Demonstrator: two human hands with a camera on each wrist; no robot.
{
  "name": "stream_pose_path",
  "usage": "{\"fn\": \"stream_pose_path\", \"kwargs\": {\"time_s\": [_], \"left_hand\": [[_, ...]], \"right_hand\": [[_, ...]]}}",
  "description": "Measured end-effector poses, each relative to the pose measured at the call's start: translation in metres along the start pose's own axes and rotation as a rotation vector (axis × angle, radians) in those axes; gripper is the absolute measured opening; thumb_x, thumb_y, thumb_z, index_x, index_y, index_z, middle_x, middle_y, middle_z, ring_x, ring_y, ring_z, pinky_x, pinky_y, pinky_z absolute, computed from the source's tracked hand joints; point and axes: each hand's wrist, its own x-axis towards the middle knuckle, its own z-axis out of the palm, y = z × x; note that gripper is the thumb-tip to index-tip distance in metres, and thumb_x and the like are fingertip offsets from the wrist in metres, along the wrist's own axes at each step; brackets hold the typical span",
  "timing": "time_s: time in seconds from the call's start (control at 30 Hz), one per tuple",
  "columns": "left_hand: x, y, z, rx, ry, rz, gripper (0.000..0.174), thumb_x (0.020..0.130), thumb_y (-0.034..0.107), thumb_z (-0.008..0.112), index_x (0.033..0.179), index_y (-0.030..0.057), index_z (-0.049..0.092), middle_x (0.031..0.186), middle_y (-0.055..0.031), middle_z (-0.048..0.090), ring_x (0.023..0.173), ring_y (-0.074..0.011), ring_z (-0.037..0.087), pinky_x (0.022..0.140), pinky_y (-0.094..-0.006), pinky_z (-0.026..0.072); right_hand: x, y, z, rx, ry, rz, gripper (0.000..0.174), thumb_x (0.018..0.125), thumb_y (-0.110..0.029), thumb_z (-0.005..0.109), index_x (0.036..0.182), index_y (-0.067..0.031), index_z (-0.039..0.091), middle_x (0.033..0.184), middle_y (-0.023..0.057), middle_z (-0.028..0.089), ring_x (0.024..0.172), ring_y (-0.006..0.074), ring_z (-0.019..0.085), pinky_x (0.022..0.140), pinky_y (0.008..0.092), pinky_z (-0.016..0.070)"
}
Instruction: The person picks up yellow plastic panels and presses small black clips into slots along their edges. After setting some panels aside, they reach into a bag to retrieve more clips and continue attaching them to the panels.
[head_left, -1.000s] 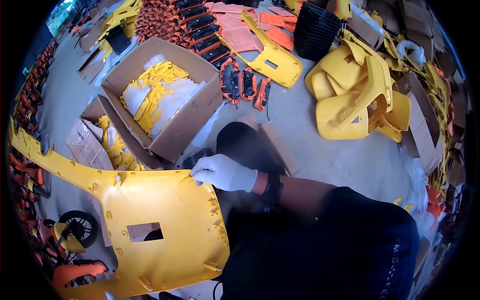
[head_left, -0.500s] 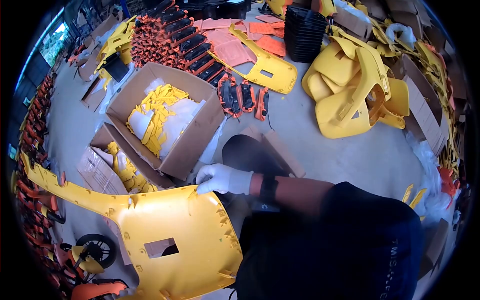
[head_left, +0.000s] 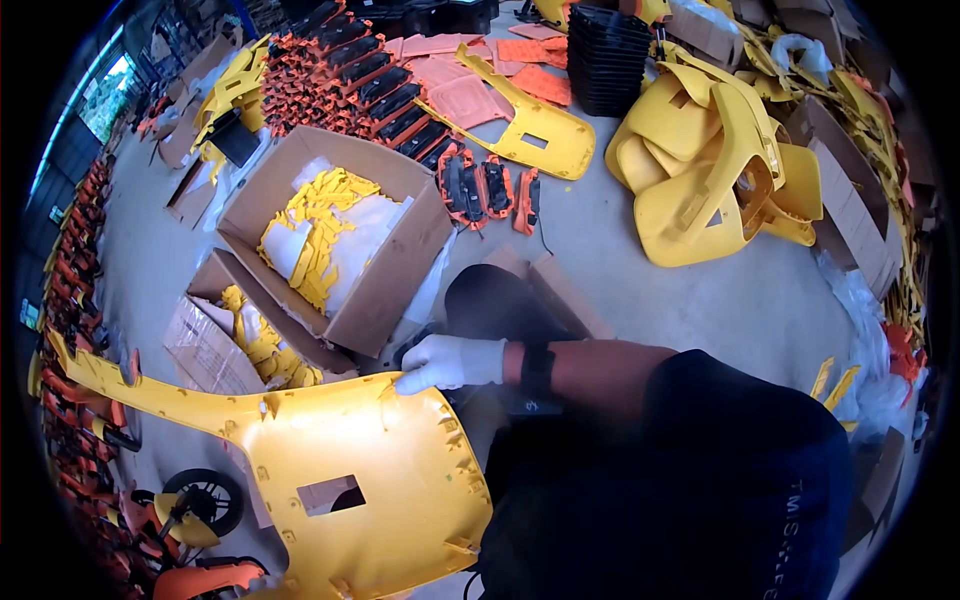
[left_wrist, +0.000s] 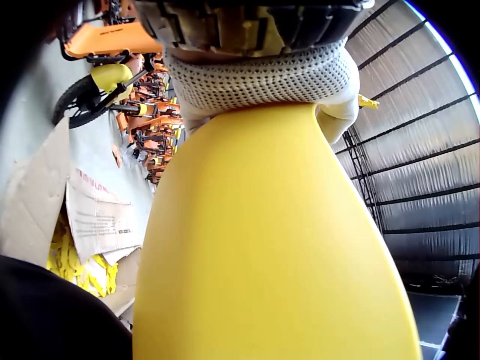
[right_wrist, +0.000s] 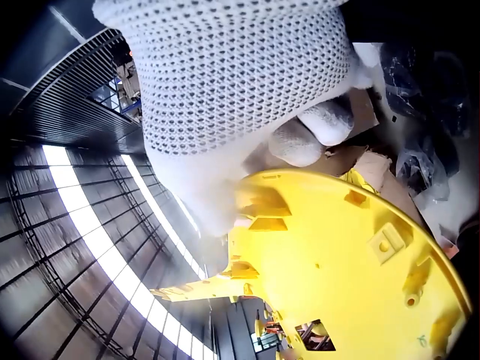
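A large yellow plastic scooter body panel point(head_left: 390, 480) is held up before me, its ribbed inner side toward the head camera. It has a rectangular cut-out and a long curved arm reaching left. My white-gloved right hand point(head_left: 448, 362) pinches its upper right corner, thumb on the inner face. In the right wrist view the glove point(right_wrist: 240, 82) covers that edge, above clips and screw posts. My left hand point(left_wrist: 262, 79), also gloved, grips a narrowing part of the panel from both sides, seen in the left wrist view over the smooth outer face. The head view hides most of this hand.
Two cardboard boxes point(head_left: 385, 305) hold small yellow parts beyond the panel. Yellow body panels point(head_left: 690, 215) are stacked on the floor to the right. Black trays point(head_left: 608, 65) and orange-black parts point(head_left: 465, 190) stand farther back. A wheeled scooter part point(head_left: 205, 505) lies at lower left.
The head view has tilted up and turned left, so the boxes and panel appear lower and farther right. My right hand keeps its hold on the same corner.
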Motion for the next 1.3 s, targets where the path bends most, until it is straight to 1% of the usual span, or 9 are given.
{"fn": "stream_pose_path", "kwargs": {"time_s": [0.13,0.23,0.33,0.43,0.6,0.77,1.07,1.17,1.3], "left_hand": [[0.003,0.009,0.008,0.036,-0.021,-0.001,0.018,0.085,0.015,0.073,0.074,0.0020,0.067,0.064,-0.0061,0.065,0.052,-0.0215,0.055,0.053,-0.0356,0.0475],[0.015,0.007,-0.001,0.637,-0.278,0.452,0.020,0.086,0.016,0.073,0.075,0.0008,0.067,0.065,-0.0066,0.065,0.052,-0.0225,0.056,0.053,-0.0360,0.0486],[0.006,-0.006,0.007,-0.021,-0.143,-0.058,0.025,0.085,0.023,0.075,0.078,0.0000,0.068,0.066,-0.0085,0.066,0.055,-0.0246,0.059,0.053,-0.0372,0.0501],[0.040,-0.011,-0.003,-0.933,-0.845,-0.508,0.068,0.097,0.033,0.054,0.154,0.0066,0.028,0.123,-0.0136,0.052,0.103,-0.0263,0.051,0.094,-0.0440,0.0435],[0.016,0.086,0.104,-0.372,-0.310,-0.549,0.072,0.097,0.042,0.054,0.154,0.0066,0.028,0.140,-0.0180,0.049,0.126,-0.0364,0.050,0.105,-0.0549,0.0427],[-0.007,0.058,0.130,-0.392,-0.540,-0.668,0.064,0.101,0.041,0.052,0.151,0.0034,0.035,0.144,-0.0147,0.049,0.130,-0.0295,0.049,0.106,-0.0469,0.0409],[-0.076,0.068,0.197,-0.519,-0.550,-1.085,0.062,0.095,0.035,0.055,0.145,0.0002,0.042,0.141,-0.0166,0.052,0.125,-0.0325,0.052,0.107,-0.0478,0.0408],[-0.053,0.051,0.199,-0.359,-0.493,-1.010,0.064,0.095,0.039,0.056,0.145,0.0007,0.044,0.142,-0.0165,0.051,0.127,-0.0325,0.050,0.107,-0.0470,0.0386],[0.004,-0.017,0.162,-0.338,-0.510,-1.276,0.068,0.094,0.045,0.059,0.146,0.0031,0.044,0.143,-0.0125,0.050,0.128,-0.0318,0.049,0.109,-0.0466,0.0379]], "right_hand": [[0.011,0.010,0.003,-0.164,0.091,-0.201,0.055,0.090,-0.051,0.065,0.095,0.0040,0.068,0.081,0.0122,0.066,0.072,0.0244,0.062,0.066,0.0363,0.0472],[0.004,0.002,0.002,-0.149,0.061,-0.111,0.059,0.091,-0.054,0.062,0.098,0.0053,0.065,0.089,0.0164,0.067,0.084,0.0228,0.064,0.075,0.0389,0.0476],[-0.008,-0.019,-0.010,-0.275,-0.136,-0.130,0.060,0.090,-0.052,0.067,0.112,0.0035,0.065,0.099,0.0154,0.071,0.091,0.0220,0.066,0.081,0.0365,0.0496],[0.001,-0.011,-0.013,-0.124,-0.319,-0.146,0.048,0.087,-0.035,0.075,0.118,0.0010,0.067,0.102,0.0108,0.074,0.092,0.0162,0.068,0.083,0.0312,0.0518],[0.014,-0.002,-0.024,0.160,-0.036,-0.107,0.043,0.093,-0.028,0.066,0.122,0.0027,0.065,0.101,0.0096,0.073,0.089,0.0123,0.067,0.080,0.0282,0.0518],[0.027,-0.011,-0.034,0.589,0.073,-0.193,0.038,0.097,-0.020,0.062,0.127,0.0038,0.061,0.111,0.0075,0.070,0.098,0.0123,0.067,0.087,0.0284,0.0534],[0.005,-0.073,-0.114,-0.524,0.166,-0.561,0.042,0.098,-0.036,0.062,0.117,0.0020,0.064,0.087,0.0059,0.066,0.080,0.0126,0.061,0.070,0.0301,0.0496],[-0.018,-0.055,-0.170,-0.098,0.336,-0.287,0.038,0.097,-0.040,0.062,0.106,-0.0044,0.067,0.073,-0.0005,0.050,0.059,0.0055,0.044,0.053,0.0221,0.0379],[-0.044,0.091,-0.223,-0.083,0.561,0.114,0.029,0.089,-0.030,0.064,0.102,-0.0047,0.070,0.080,0.0030,0.063,0.062,0.0137,0.057,0.057,0.0304,0.0490]]}}
